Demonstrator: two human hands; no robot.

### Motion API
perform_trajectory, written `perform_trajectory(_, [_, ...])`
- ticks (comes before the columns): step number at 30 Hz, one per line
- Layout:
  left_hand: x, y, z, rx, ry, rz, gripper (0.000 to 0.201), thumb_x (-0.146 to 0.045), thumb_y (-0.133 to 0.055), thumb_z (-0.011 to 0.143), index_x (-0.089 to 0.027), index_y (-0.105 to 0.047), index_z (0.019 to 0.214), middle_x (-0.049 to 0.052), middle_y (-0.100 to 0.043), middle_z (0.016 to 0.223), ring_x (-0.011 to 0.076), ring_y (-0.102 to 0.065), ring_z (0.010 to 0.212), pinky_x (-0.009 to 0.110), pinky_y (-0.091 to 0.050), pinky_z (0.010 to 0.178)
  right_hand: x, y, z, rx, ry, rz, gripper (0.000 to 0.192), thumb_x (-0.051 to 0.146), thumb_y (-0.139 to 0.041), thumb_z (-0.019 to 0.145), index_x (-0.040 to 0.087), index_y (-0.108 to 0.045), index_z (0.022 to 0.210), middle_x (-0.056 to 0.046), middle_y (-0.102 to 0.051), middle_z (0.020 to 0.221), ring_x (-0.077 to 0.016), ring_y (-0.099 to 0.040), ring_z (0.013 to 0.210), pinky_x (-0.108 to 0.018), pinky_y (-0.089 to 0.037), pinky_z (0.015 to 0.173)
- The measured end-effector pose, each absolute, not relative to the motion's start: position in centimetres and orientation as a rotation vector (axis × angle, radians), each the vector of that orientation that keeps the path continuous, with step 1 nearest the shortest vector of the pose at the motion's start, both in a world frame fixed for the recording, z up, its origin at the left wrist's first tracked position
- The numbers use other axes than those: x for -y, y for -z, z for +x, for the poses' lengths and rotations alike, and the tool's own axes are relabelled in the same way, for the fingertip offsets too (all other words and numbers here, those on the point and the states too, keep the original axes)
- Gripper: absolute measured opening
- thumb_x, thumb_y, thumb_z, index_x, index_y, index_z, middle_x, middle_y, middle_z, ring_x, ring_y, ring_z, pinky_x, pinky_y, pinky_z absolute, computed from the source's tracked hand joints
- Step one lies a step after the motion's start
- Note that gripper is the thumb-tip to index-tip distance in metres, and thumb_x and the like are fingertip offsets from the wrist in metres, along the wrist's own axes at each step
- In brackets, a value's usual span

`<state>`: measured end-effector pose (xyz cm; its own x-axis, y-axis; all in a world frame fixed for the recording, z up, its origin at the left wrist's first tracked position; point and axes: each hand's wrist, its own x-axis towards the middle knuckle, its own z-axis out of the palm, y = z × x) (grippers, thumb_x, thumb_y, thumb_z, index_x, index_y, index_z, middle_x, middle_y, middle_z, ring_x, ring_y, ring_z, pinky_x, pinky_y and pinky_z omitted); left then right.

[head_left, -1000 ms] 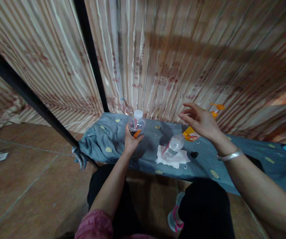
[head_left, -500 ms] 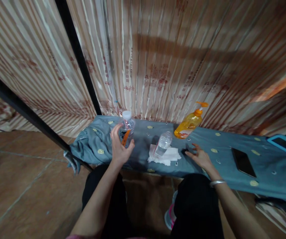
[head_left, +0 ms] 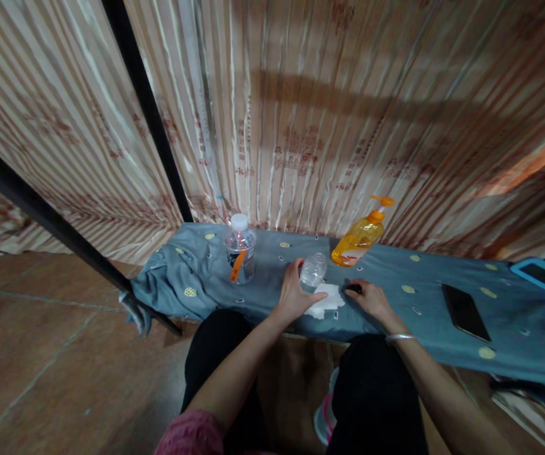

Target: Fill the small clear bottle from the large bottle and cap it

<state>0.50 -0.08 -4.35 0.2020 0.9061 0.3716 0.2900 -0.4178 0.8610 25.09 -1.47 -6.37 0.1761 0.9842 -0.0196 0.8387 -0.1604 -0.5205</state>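
Note:
My left hand [head_left: 295,295] is curved round the lower part of a small clear plastic bottle [head_left: 314,270], thumb on the near side. The bottle stands, leaning a little, on a white tissue [head_left: 329,297]. My right hand [head_left: 369,297], just right of the tissue, has its thumb and fingers closed on a small black object [head_left: 353,288] at the cloth; its kind cannot be made out. To the left stands a larger clear bottle [head_left: 240,249] with a white cap and an orange-and-black label. Behind my right hand is a pump bottle [head_left: 359,241] of orange liquid.
A blue-grey patterned cloth [head_left: 272,253] covers the narrow surface. A black phone [head_left: 464,312] and a blue-framed device [head_left: 544,276] lie to the right. A dark pole [head_left: 151,107] and a slanting bar [head_left: 49,208] stand at left. A striped curtain [head_left: 295,114] hangs behind.
My left hand has left the larger bottle and moved right to the small clear bottle. My right hand has shifted slightly left and closed on the black object.

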Motion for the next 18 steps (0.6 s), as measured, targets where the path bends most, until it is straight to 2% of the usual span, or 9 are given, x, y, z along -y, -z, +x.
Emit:
perform_trajectory(2, [-0.2, 4.5, 1.2, -1.148, -1.215, 1.834, 0.087, -0.025, -0.083, 0.054, -0.02, -0.034, 0.126, 0.013, -0.049, 0.125, 0.0289, -0.048, 0.118, 0.048, -0.037, 0.103, 1.6, 5.2, 25.1, 1.679, -0.575, -1.97, 0.034, 0.037, -0.061, 0.08, 0.013, -0.062, 0.104, -0.009, -0.058, 0.097, -0.024, -0.058, 0.087, -0.032, -0.048, 0.08])
perform_trajectory(4, [-0.5, 4.5, 1.5, -1.168, -1.207, 1.847, 0.08, -0.021, -0.081, 0.056, -0.021, -0.037, 0.123, 0.011, -0.052, 0.122, 0.0281, -0.05, 0.117, 0.047, -0.038, 0.102, 1.8, 3.3, 24.5, 1.636, -0.69, -1.796, 0.052, 0.055, -0.06, 0.079, 0.012, -0.059, 0.108, -0.01, -0.056, 0.103, -0.0213, -0.058, 0.082, -0.031, -0.051, 0.076])
perform_trajectory(6, [-0.6, 4.6, 1.7, -1.173, -1.188, 1.859, 0.076, -0.019, -0.078, 0.058, -0.022, -0.038, 0.122, 0.01, -0.053, 0.122, 0.0278, -0.051, 0.117, 0.046, -0.039, 0.101, 2.0, 0.9, 23.4, 1.593, -0.811, -1.535, 0.066, 0.067, -0.063, 0.073, 0.012, -0.058, 0.11, -0.011, -0.053, 0.11, -0.0212, -0.057, 0.086, -0.032, -0.051, 0.077])
perform_trajectory(9, [-0.8, 4.5, 1.6, -1.14, -1.16, 1.861, 0.072, -0.018, -0.076, 0.06, -0.022, -0.039, 0.122, 0.01, -0.054, 0.124, 0.0274, -0.051, 0.118, 0.045, -0.04, 0.101, 2.1, -3.2, 21.4, 1.682, -0.759, -1.304, 0.06, 0.061, -0.071, 0.072, 0.014, -0.06, 0.108, -0.009, -0.054, 0.109, -0.022, -0.054, 0.097, -0.031, -0.048, 0.083])
perform_trajectory(12, [-1.0, 4.1, 1.3, -1.068, -1.148, 1.841, 0.068, -0.016, -0.072, 0.062, -0.02, -0.04, 0.122, 0.01, -0.056, 0.124, 0.0259, -0.053, 0.117, 0.042, -0.042, 0.101, 1.7, -6.8, 19.9, 1.963, -0.546, -1.316, 0.049, 0.056, -0.064, 0.082, 0.017, -0.061, 0.111, -0.006, -0.056, 0.102, -0.0194, -0.056, 0.089, -0.027, -0.048, 0.078])
perform_trajectory(15, [-1.2, 3.7, 1.0, -1.037, -1.097, 1.808, 0.069, -0.017, -0.071, 0.062, -0.02, -0.04, 0.123, 0.009, -0.057, 0.125, 0.0254, -0.055, 0.115, 0.04, -0.043, 0.099, 0.8, -9.6, 18.8, 2.305, -0.36, -1.345, 0.037, 0.042, -0.057, 0.09, 0.017, -0.059, 0.117, -0.005, -0.056, 0.104, -0.0167, -0.057, 0.082, -0.024, -0.046, 0.074])
perform_trajectory(18, [-1.3, 3.4, 0.8, -1.035, -1.054, 1.798, 0.068, -0.018, -0.072, 0.062, -0.02, -0.042, 0.123, 0.008, -0.058, 0.123, 0.0262, -0.057, 0.112, 0.04, -0.044, 0.097, -0.4, -11.5, 17.8, 2.596, -0.224, -1.335, 0.031, 0.025, -0.057, 0.088, 0.014, -0.058, 0.117, -0.006, -0.055, 0.106, -0.0169, -0.056, 0.088, -0.022, -0.043, 0.076])
